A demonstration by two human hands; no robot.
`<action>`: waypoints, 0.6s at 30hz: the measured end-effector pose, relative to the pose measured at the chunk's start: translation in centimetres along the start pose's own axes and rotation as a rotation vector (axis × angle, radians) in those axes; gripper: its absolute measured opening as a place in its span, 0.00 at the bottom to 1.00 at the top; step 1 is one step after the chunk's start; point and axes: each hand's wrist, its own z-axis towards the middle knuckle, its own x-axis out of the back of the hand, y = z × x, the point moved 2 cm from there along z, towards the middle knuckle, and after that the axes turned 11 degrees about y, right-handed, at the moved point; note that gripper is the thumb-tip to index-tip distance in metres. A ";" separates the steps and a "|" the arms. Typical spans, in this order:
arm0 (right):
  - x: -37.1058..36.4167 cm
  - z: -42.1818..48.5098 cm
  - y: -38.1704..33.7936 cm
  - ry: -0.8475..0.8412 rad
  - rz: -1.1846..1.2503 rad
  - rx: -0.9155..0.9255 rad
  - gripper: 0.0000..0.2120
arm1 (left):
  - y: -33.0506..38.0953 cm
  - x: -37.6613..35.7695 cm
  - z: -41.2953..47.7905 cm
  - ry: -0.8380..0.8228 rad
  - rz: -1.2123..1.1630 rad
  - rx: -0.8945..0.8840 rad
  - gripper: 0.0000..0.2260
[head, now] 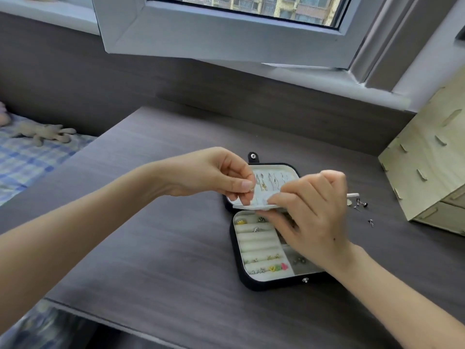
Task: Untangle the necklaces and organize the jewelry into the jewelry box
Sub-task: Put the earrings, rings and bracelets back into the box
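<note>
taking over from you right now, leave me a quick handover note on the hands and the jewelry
Left hand: pinches a small piece at the white earring panel; it is too small to identify.
Right hand: grips the panel's right edge, with the panel raised over the open jewelry box.
Done: earrings hang on the panel, and rings and other small pieces sit in the box's rolls.
Left: loose studs lie on the desk right of the box. No necklace is plainly in view, and the right hand hides part of the box.
</note>
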 end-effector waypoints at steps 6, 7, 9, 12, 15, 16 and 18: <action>0.4 -1.2 -0.2 0.049 -0.033 0.029 0.11 | 0.1 -0.7 0.2 -0.076 0.043 -0.035 0.06; 0.4 -1.2 -0.2 0.056 -0.032 0.020 0.11 | 0.1 -0.7 0.3 -0.085 0.059 -0.038 0.05; 0.3 -1.2 -0.2 0.067 -0.032 0.004 0.12 | 0.2 -0.8 0.3 -0.096 0.099 -0.036 0.04; 0.2 -1.3 -0.1 0.062 -0.040 -0.009 0.12 | 0.2 -0.7 0.4 -0.099 0.120 -0.031 0.06; 0.2 -1.2 -0.2 0.059 -0.038 -0.017 0.13 | 0.1 -0.8 0.4 -0.087 0.122 -0.029 0.06; 0.2 -1.2 -0.2 0.060 -0.037 -0.020 0.13 | 0.1 -0.9 0.4 -0.083 0.116 -0.026 0.06; 0.2 -1.1 -0.2 0.062 -0.035 -0.023 0.12 | 0.2 -0.9 0.4 -0.079 0.108 -0.022 0.06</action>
